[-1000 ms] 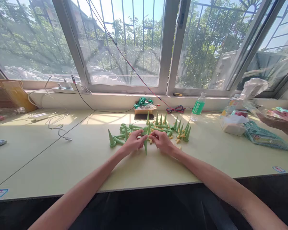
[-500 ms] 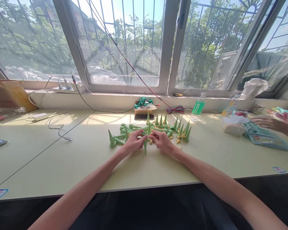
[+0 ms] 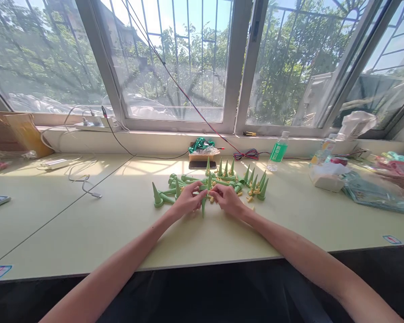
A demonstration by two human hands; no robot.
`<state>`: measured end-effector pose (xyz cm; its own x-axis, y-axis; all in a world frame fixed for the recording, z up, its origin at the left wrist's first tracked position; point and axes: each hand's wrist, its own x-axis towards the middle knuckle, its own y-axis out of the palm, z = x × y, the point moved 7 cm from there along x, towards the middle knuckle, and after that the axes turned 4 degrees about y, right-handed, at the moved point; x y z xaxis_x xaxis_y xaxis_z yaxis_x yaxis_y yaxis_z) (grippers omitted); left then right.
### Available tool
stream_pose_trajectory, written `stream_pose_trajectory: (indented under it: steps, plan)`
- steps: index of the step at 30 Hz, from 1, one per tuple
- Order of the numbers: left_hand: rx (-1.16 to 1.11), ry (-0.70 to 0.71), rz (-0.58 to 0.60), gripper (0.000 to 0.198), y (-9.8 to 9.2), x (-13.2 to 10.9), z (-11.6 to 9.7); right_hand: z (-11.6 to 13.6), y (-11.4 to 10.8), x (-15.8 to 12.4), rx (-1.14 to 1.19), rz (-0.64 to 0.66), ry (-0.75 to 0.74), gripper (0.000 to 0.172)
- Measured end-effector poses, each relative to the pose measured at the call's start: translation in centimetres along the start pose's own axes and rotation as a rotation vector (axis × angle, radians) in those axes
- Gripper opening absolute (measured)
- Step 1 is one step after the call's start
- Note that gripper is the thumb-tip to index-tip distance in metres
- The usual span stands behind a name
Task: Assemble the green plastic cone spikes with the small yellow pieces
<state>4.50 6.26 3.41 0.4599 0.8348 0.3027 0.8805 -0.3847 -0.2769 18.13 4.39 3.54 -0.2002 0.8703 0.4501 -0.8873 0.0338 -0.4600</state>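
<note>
My left hand is closed around a green watering spike, its pointed end aimed down toward me. Close beside it, my right hand pinches at the spike's upper part. A small yellowish piece seems to sit between those fingertips, too small and covered to make out. Around and behind both hands lie several more green spikes, some standing point up like the one at the left and others lying flat. Small yellow pieces are scattered among the spikes on the right.
Behind the pile are a black phone and a small box with green material. A green-labelled bottle stands right of them. Farther right are a tissue pack and plastic bags. White cables lie left.
Another person's hand at the right has drawn back from the plastic bags. My own hands have hardly moved and keep the same hold.
</note>
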Motion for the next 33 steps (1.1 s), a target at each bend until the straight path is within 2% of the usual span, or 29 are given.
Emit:
stream_pose_trajectory:
  steps: [15, 33]
  plan:
    - [0.015, 0.012, 0.016, 0.034, -0.05, 0.11, 0.53, -0.10, 0.05, 0.00, -0.016, 0.016, 0.011, 0.024]
    - [0.019, 0.012, 0.028, 0.036, 0.03, 0.03, 0.19, -0.09, -0.04, 0.17, -0.053, -0.010, -0.048, 0.029]
